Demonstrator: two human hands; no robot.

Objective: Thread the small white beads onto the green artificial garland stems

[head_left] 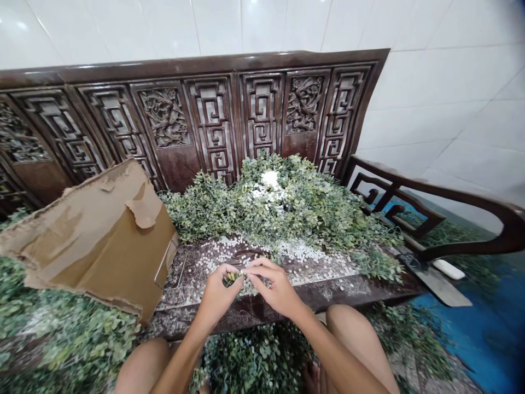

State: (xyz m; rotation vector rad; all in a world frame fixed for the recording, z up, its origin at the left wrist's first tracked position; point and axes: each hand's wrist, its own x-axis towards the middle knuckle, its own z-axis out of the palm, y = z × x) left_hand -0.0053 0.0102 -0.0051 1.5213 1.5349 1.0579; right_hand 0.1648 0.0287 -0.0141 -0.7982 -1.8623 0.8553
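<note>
Inside the curled left hand (220, 290), green sprig (232, 277), right hand (272, 283) pinching white piece (242, 272) alongside

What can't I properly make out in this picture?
All in the head view:
Green sprig: partly hidden by the left hand.
Pale speck by the right hand: too small to identify.
Bench back: cut off by the left edge; parts covered by the foliage pile and cardboard.
Blue surface: blurred towards the right edge.

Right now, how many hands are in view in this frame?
2: the left hand, holding a green sprig, and the right hand beside it, at the bench. None seem hidden.
</note>
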